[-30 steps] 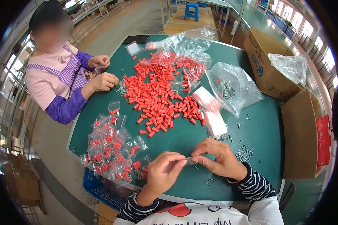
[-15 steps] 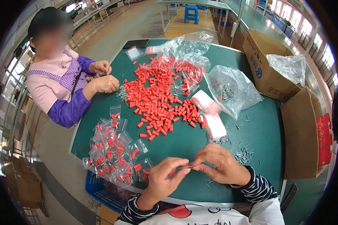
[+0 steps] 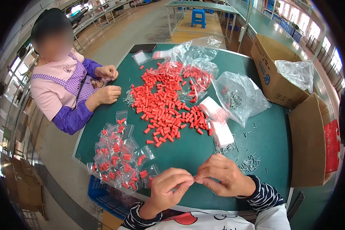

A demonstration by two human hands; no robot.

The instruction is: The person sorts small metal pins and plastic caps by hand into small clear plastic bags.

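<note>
My left hand (image 3: 169, 188) and my right hand (image 3: 224, 174) meet fingertip to fingertip above the near edge of the green table. Both are closed in a pinch, and whatever lies between the fingers is too small or hidden to name. Just beyond my right hand are loose screws (image 3: 250, 164) and a stack of small clear bags (image 3: 221, 133). Left of my left hand lies a pile of filled zip bags (image 3: 117, 159) with red pieces inside. A large heap of red plastic sleeves (image 3: 165, 103) spreads over the table's middle.
Across the left corner sits a person in purple sleeves (image 3: 71, 117), hands near some screws (image 3: 129, 97). A large clear bag (image 3: 241, 96) holds more screws. Cardboard boxes (image 3: 274, 80) line the right side. A blue basket (image 3: 107, 199) is below the near left edge.
My hands stay close together, with the left fingers now nearer the right fingertips. The view has shifted slightly. The other person's hands have drawn a little apart.
</note>
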